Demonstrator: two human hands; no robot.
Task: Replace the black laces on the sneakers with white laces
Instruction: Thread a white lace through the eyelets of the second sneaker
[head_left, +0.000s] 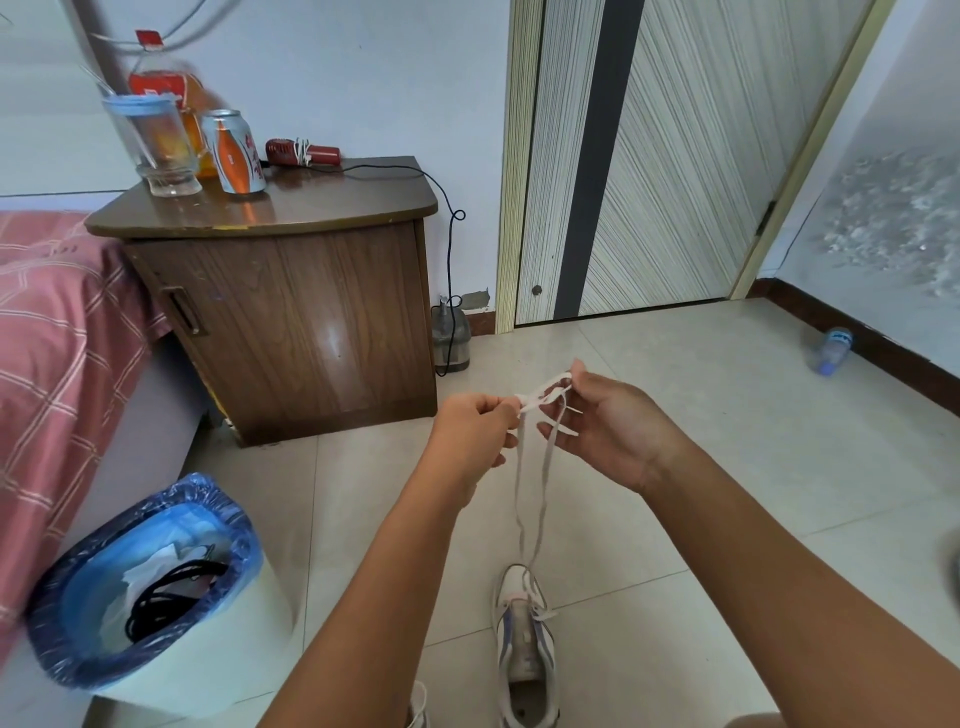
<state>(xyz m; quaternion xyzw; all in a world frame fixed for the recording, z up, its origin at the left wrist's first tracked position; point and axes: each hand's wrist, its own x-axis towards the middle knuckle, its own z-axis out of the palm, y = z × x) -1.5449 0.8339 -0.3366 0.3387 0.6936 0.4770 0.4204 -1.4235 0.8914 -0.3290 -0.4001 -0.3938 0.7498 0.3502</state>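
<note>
A white sneaker (525, 644) with blue stripes stands on the floor tiles near the bottom of the view, toe pointing away from me. A white lace (531, 483) is threaded through its lowest eyelets, and both strands rise to my hands. My left hand (470, 436) pinches the lace ends between thumb and fingers. My right hand (608, 421) holds the strands looped over its fingertips, palm turned toward me. The edge of a second sneaker (418, 709) shows at the bottom. Black laces (166, 597) lie coiled in the bin.
A white bin (156, 654) with a blue liner stands at the lower left beside a bed (47, 332). A wooden nightstand (291, 291) carries a glass, a can and a bottle. A door (654, 156) is behind, and a plastic bottle (831, 351) lies by the right wall.
</note>
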